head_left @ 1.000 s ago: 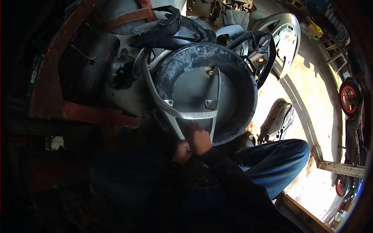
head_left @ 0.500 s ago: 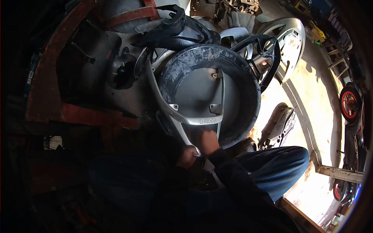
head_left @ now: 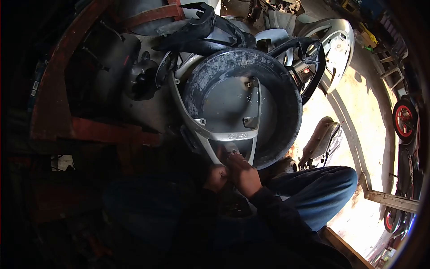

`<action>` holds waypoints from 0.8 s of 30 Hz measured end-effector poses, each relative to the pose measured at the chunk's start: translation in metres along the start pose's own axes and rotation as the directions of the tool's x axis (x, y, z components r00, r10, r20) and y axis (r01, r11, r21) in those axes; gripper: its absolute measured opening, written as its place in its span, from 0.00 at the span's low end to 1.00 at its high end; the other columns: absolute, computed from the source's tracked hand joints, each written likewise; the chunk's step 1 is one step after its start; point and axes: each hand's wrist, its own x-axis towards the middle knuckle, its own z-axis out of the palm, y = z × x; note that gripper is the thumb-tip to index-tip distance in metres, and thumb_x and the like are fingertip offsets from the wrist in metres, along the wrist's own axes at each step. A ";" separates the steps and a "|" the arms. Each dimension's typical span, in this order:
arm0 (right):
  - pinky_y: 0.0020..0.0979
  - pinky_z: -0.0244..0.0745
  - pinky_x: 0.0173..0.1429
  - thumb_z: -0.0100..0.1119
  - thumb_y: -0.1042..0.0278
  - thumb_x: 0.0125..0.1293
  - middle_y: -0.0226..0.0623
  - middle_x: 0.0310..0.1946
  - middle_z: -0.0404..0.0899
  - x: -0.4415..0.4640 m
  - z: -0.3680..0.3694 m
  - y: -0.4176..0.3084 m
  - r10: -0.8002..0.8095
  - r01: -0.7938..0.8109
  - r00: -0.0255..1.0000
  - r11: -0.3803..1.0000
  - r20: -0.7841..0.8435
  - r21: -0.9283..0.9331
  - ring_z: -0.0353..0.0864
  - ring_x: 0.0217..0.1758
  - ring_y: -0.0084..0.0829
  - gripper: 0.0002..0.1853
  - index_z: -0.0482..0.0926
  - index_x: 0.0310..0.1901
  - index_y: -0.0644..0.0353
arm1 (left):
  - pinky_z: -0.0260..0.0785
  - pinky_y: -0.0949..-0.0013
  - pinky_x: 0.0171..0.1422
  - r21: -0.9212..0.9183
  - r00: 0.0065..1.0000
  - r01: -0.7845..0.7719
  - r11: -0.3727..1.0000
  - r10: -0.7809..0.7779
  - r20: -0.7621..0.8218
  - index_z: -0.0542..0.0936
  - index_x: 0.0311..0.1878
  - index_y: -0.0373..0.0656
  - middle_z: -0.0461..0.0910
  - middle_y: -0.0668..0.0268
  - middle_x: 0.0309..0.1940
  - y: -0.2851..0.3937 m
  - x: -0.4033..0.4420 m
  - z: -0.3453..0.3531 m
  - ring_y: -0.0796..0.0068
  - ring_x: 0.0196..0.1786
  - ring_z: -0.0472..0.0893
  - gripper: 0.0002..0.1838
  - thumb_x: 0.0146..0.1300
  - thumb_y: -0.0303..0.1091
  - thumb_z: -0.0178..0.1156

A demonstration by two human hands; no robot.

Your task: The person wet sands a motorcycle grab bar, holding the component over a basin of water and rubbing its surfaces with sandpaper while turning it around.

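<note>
A silver scooter body panel (head_left: 230, 136) with raised KYMCO lettering lies over a round, dark, scuffed tub (head_left: 291, 116). Its narrow lower end points toward me. My left hand (head_left: 216, 177) is closed around the left arm of this panel near the lower end. My right hand (head_left: 245, 174) is beside it, fingers bent and pressed together over the panel's lower part. A small greyish piece (head_left: 231, 147) shows just past the right fingertips; what it is, I cannot make out. Greyish liquid appears to fill the bottom of the tub.
Black plastic body panels (head_left: 208, 33) lie behind the tub, with a silver fairing (head_left: 336, 49) at the back right. Another dirty panel (head_left: 320, 141) rests on the sunlit floor. A red frame (head_left: 112, 132) stands on the left. A wheel with a red rim (head_left: 404, 117) is far right.
My right hand has shifted slightly toward me, and its fingers now show more clearly. The left hand keeps its place on the panel, which has barely moved.
</note>
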 end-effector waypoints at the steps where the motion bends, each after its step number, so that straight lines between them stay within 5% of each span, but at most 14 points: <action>1: 0.40 0.80 0.57 0.65 0.70 0.56 0.43 0.55 0.80 0.007 0.008 0.004 0.028 -0.027 0.999 1.000 -0.037 0.010 0.80 0.59 0.42 0.19 0.82 0.51 0.57 | 0.60 0.70 0.28 0.263 0.989 -0.136 0.955 0.116 0.093 0.73 0.18 0.40 0.71 0.64 0.17 0.010 -0.003 0.000 0.81 0.24 0.71 0.10 0.53 0.21 0.59; 3: 0.43 0.82 0.45 0.64 0.67 0.57 0.45 0.48 0.82 0.035 0.022 0.023 0.199 -0.200 0.959 0.980 0.200 -0.014 0.84 0.47 0.42 0.14 0.82 0.46 0.59 | 0.60 0.70 0.28 0.489 0.957 -0.276 0.828 0.188 0.222 0.74 0.19 0.40 0.72 0.63 0.18 -0.013 -0.009 -0.022 0.84 0.24 0.70 0.09 0.54 0.21 0.59; 6: 0.45 0.81 0.42 0.64 0.64 0.57 0.49 0.47 0.81 0.048 0.015 0.016 0.363 -0.343 0.844 0.931 0.396 -0.123 0.84 0.45 0.45 0.14 0.81 0.43 0.60 | 0.70 0.74 0.37 0.218 0.864 -0.363 0.906 0.239 0.443 0.63 0.73 0.43 0.81 0.65 0.40 -0.066 -0.005 -0.051 0.78 0.36 0.79 0.35 0.60 0.19 0.54; 7: 0.44 0.81 0.47 0.65 0.63 0.57 0.54 0.49 0.80 0.027 0.013 0.003 0.274 -0.269 0.948 0.962 0.162 -0.051 0.82 0.49 0.49 0.16 0.79 0.44 0.64 | 0.67 0.74 0.34 -0.160 0.991 0.040 0.986 -0.019 0.130 0.73 0.59 0.41 0.81 0.67 0.35 -0.016 -0.007 -0.013 0.80 0.32 0.78 0.22 0.60 0.19 0.55; 10: 0.43 0.80 0.56 0.68 0.60 0.56 0.59 0.52 0.79 -0.004 0.030 0.002 0.082 -0.105 0.987 0.978 -0.135 -0.179 0.80 0.56 0.51 0.23 0.77 0.47 0.68 | 0.61 0.68 0.28 0.206 0.992 0.121 0.971 -0.111 -0.060 0.77 0.22 0.38 0.75 0.62 0.20 -0.004 -0.005 -0.008 0.80 0.22 0.73 0.07 0.55 0.22 0.57; 12: 0.48 0.80 0.46 0.63 0.67 0.57 0.51 0.46 0.80 0.028 0.035 0.006 0.182 -0.184 0.975 0.983 -0.128 -0.001 0.82 0.48 0.52 0.12 0.79 0.42 0.60 | 0.67 0.73 0.36 0.618 0.951 -0.245 0.747 0.060 0.304 0.64 0.62 0.40 0.81 0.67 0.31 -0.023 -0.005 -0.033 0.82 0.32 0.78 0.27 0.58 0.17 0.53; 13: 0.47 0.80 0.47 0.60 0.71 0.57 0.52 0.46 0.80 0.052 0.009 -0.001 0.378 -0.355 0.836 0.925 0.397 -0.132 0.82 0.48 0.52 0.11 0.78 0.42 0.61 | 0.69 0.74 0.38 0.684 0.899 -0.385 0.620 0.084 0.430 0.60 0.75 0.41 0.84 0.68 0.35 -0.028 -0.007 -0.037 0.82 0.35 0.79 0.38 0.58 0.16 0.52; 14: 0.47 0.79 0.52 0.58 0.73 0.58 0.53 0.51 0.79 0.057 0.006 -0.002 0.323 -0.241 0.808 0.944 0.492 -0.225 0.80 0.53 0.51 0.13 0.78 0.45 0.63 | 0.66 0.70 0.33 0.608 0.953 -0.271 0.746 0.117 0.280 0.68 0.48 0.39 0.80 0.63 0.28 -0.024 -0.007 -0.027 0.81 0.30 0.77 0.17 0.55 0.18 0.55; 15: 0.46 0.79 0.55 0.58 0.73 0.58 0.52 0.54 0.78 0.046 0.012 -0.005 0.269 -0.256 0.937 0.963 0.224 -0.089 0.78 0.57 0.51 0.15 0.78 0.48 0.63 | 0.63 0.66 0.29 0.498 0.985 -0.167 0.851 0.121 0.124 0.76 0.22 0.37 0.76 0.59 0.20 -0.020 -0.007 -0.018 0.79 0.25 0.75 0.05 0.52 0.20 0.59; 16: 0.45 0.78 0.58 0.58 0.72 0.58 0.52 0.57 0.76 0.024 0.022 -0.011 0.230 -0.228 0.970 0.973 -0.073 0.041 0.76 0.61 0.51 0.17 0.78 0.51 0.63 | 0.63 0.66 0.29 0.500 0.984 -0.168 0.850 0.118 0.129 0.76 0.22 0.37 0.76 0.59 0.20 -0.015 -0.008 -0.007 0.79 0.25 0.75 0.05 0.52 0.20 0.59; 19: 0.44 0.75 0.63 0.56 0.73 0.61 0.53 0.60 0.75 -0.004 0.022 -0.011 0.214 -0.211 0.974 0.977 -0.070 0.037 0.73 0.65 0.51 0.21 0.76 0.58 0.62 | 0.62 0.64 0.29 -0.393 0.953 0.179 0.902 -0.258 -0.158 0.73 0.19 0.38 0.73 0.57 0.17 -0.021 -0.003 0.004 0.75 0.24 0.76 0.08 0.51 0.21 0.59; 20: 0.45 0.75 0.62 0.56 0.73 0.61 0.53 0.60 0.75 0.008 0.023 -0.007 0.256 -0.251 0.965 0.965 -0.059 0.081 0.74 0.64 0.52 0.21 0.76 0.57 0.63 | 0.62 0.65 0.29 -0.242 0.977 0.168 0.956 -0.194 -0.086 0.73 0.19 0.37 0.74 0.58 0.18 -0.033 -0.001 -0.013 0.76 0.25 0.76 0.08 0.51 0.20 0.58; 22: 0.44 0.75 0.62 0.57 0.73 0.60 0.55 0.57 0.76 0.071 -0.013 -0.016 0.556 -0.603 0.654 0.792 0.512 -0.090 0.75 0.63 0.52 0.20 0.78 0.55 0.63 | 0.63 0.67 0.29 0.245 0.997 -0.038 0.969 0.022 0.068 0.74 0.19 0.38 0.75 0.58 0.18 -0.026 -0.005 -0.021 0.78 0.25 0.76 0.08 0.51 0.20 0.59; 24: 0.44 0.71 0.66 0.57 0.72 0.60 0.58 0.54 0.78 0.066 -0.003 -0.015 0.536 -0.513 0.683 0.836 0.496 -0.197 0.77 0.60 0.53 0.12 0.81 0.45 0.66 | 0.63 0.68 0.29 0.532 0.972 -0.235 0.814 0.192 0.135 0.74 0.19 0.38 0.76 0.59 0.18 0.007 -0.005 0.000 0.79 0.25 0.76 0.08 0.51 0.20 0.59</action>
